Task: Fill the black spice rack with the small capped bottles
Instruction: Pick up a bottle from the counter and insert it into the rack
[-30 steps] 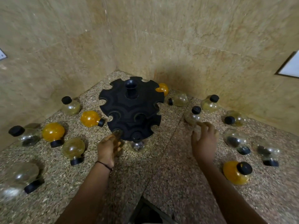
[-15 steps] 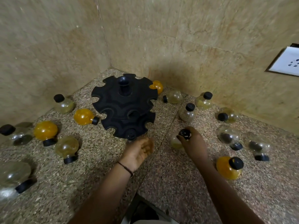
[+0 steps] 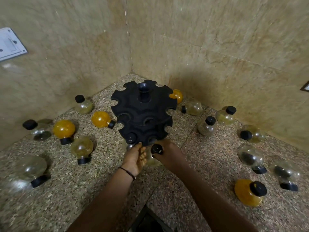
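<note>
The black spice rack (image 3: 143, 114), a round two-tier stand with notched rims, stands in the corner of a speckled stone counter. My left hand (image 3: 134, 158) touches its lower rim at the near edge, fingers mostly straight. Just to the right, my right hand (image 3: 168, 154) grips a clear bottle with a black cap (image 3: 156, 149) and holds it at the lower tier's near edge. Another bottle (image 3: 129, 145) sits under the lower rim by my left fingertips, mostly hidden. Several small round capped bottles lie around the rack, some yellow (image 3: 64, 128), some clear (image 3: 82, 147).
Tiled walls close the corner behind the rack. Loose bottles lie on the left (image 3: 83, 104) and the right (image 3: 206, 126), and a yellow one (image 3: 249, 192) sits near right. A wall socket plate (image 3: 10, 43) is on the left wall. The counter's front edge has a dark gap (image 3: 147, 221).
My right hand picked up a clear bottle from the counter and carried it left to the rack's lower tier. My left hand shifted from the rack's left side to its near edge.
</note>
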